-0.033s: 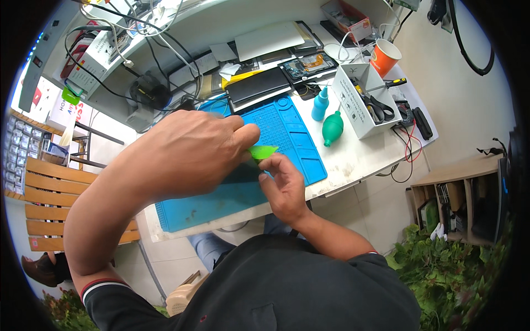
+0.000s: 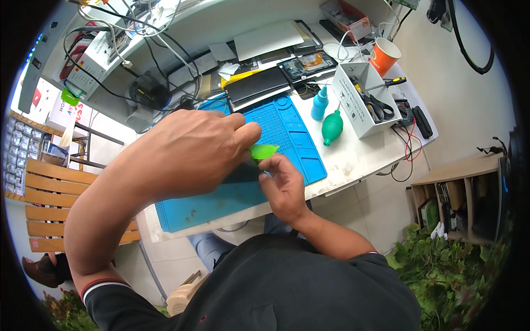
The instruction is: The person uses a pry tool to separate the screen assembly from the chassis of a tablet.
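Green piece (image 2: 268,150) sat mid-frame, between the two hands, above the blue mat (image 2: 302,143). Left hand (image 2: 201,146) looked to be pinching its left end, fingers curled in; fingertips were hidden. Right hand (image 2: 286,190) had thumb and index curled close together at the piece's lower right edge; couldn't tell if it gripped that edge, something under it, or just touched. Handling, my read: very light, thin, smooth, probably springy plastic or film; would likely bend before breaking, might slip from dry fingers. Best hold: flat pinch on the broad left end, pointed right tip left free. Dark patch (image 2: 241,173) under the hands: panel or shadow, couldn't tell. Counts, visible only: one green piece, one mat on one white surface (image 2: 353,161), one blue bottle (image 2: 319,105) and one green bulb blower (image 2: 332,129) right of centre, one white box (image 2: 358,110) with one yellow-and-black screwdriver (image 2: 396,81) in it, one orange cup (image 2: 386,58) upper right, one black slab (image 2: 258,86) and one opened device (image 2: 309,65) top centre. Cables upper left overlapped too much to count.
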Demonstrator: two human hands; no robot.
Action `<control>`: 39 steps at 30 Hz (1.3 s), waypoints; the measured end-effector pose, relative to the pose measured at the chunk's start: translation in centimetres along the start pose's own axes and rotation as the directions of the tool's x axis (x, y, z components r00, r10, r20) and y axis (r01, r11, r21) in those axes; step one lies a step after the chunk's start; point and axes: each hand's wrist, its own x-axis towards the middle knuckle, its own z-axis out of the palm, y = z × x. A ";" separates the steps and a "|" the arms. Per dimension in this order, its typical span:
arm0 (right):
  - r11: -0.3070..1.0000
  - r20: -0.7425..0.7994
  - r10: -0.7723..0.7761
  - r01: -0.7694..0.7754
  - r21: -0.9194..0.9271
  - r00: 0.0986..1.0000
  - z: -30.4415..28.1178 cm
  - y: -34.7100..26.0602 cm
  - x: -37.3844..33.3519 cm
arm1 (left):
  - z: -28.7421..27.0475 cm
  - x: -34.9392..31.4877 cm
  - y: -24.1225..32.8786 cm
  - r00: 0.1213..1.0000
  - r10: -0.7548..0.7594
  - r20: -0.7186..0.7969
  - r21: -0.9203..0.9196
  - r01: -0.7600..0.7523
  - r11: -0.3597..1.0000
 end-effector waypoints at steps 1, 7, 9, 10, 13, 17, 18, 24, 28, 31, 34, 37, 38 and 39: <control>0.999 -0.006 0.034 -0.034 0.000 0.999 -0.1 0.1 -0.1 | 0.1 0.2 0.0 1.000 0.003 -0.012 -0.002 -0.003 1.000; 0.991 -0.027 0.120 -0.121 -0.050 0.992 -0.6 0.1 -0.4 | 0.7 1.1 0.0 0.998 0.035 -0.048 -0.075 -0.039 0.996; 0.988 -0.042 0.117 -0.120 -0.098 0.992 -0.6 -0.5 -0.4 | 0.7 1.1 0.1 1.000 0.017 -0.015 -0.094 -0.018 0.995; 0.985 -0.052 0.115 -0.120 -0.124 0.992 -0.7 -0.7 -0.4 | 0.8 1.2 0.1 1.000 0.016 -0.006 -0.100 -0.017 0.995; 0.966 -0.046 0.036 -0.046 -0.255 0.998 -1.0 -0.5 -0.4 | 0.7 1.3 0.3 1.000 0.023 0.015 -0.094 -0.021 0.995; 0.910 -0.005 0.044 -0.042 -0.413 0.999 -1.1 -2.1 -0.1 | 0.9 1.1 0.2 0.996 0.083 -0.030 -0.057 -0.085 0.995; 0.891 0.008 0.065 -0.055 -0.450 0.998 -1.1 -3.0 0.1 | 1.0 1.1 0.2 0.995 0.091 -0.041 -0.055 -0.093 0.994; 0.820 0.067 0.036 0.009 -0.573 0.997 -1.9 -3.6 -0.1 | 1.0 1.3 0.0 0.983 0.140 -0.120 -0.047 -0.147 0.988; 0.825 0.096 0.053 0.011 -0.566 0.994 -2.4 -3.3 0.4 | 1.3 1.4 -0.1 0.980 0.156 -0.121 -0.068 -0.165 0.984; 0.849 0.124 0.014 0.054 -0.526 0.992 -2.7 -2.8 0.7 | 1.8 1.6 -0.2 0.978 0.185 -0.099 -0.058 -0.191 0.980; 0.849 0.135 0.000 0.071 -0.524 0.991 -2.7 -2.6 0.8 | 2.2 1.8 0.0 0.979 0.189 -0.076 -0.041 -0.193 0.980; 0.825 0.120 -0.024 0.087 -0.559 0.993 -2.5 -2.7 0.8 | 2.5 2.0 -0.2 0.980 0.195 -0.049 -0.045 -0.197 0.979; 0.823 0.123 -0.013 0.080 -0.563 0.992 -2.5 -2.7 0.8 | 2.6 2.2 -0.3 0.979 0.199 -0.039 -0.050 -0.201 0.978; 0.821 0.126 -0.001 0.073 -0.567 0.992 -2.5 -2.7 0.9 | 2.7 2.3 -0.4 0.975 0.214 -0.052 -0.051 -0.217 0.975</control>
